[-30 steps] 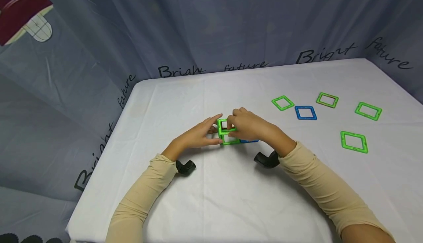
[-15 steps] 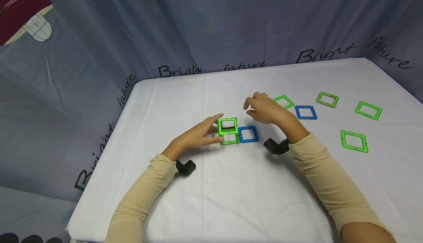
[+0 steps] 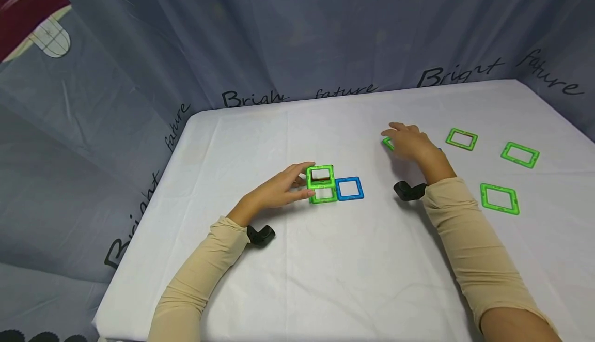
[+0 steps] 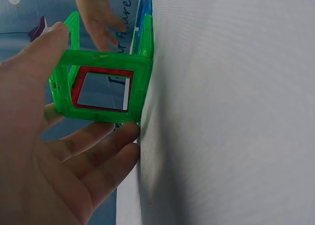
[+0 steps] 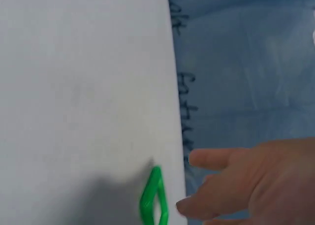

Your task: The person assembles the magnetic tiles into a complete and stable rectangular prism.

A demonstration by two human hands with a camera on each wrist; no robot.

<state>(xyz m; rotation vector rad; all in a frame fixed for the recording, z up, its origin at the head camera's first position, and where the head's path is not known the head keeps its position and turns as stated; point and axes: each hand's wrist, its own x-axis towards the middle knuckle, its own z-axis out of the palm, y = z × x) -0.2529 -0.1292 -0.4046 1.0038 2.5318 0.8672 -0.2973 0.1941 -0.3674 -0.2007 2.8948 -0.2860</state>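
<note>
So far only a small part of the building is being shown as done: an upright green frame [image 3: 320, 175] is being kept standing at the back edge of a flat green frame [image 3: 323, 195], and a blue frame [image 3: 349, 189] is lying flat against the right side of that flat green frame. The upright piece is being steadied by the left hand [image 3: 281, 189], whose thumb and fingers are being pressed against its left side; in the left wrist view a red inner edge is being seen inside the standing frame [image 4: 103, 89], and at least one more green piece is standing behind it. No walls are yet being raised beside the blue frame, so most of the work is judged as left. The right hand [image 3: 409, 143] is being held well to the right of the upright green frame, fingers relaxed and spread, over a loose green frame [image 3: 388, 143] that is lying flat; whether it is being touched cannot be told. Farther right of the upright green frame, three more loose green frames [image 3: 499, 198] are lying flat on the white tablecloth [image 3: 325, 269]. All pieces are thin, hollow plastic squares.
</note>
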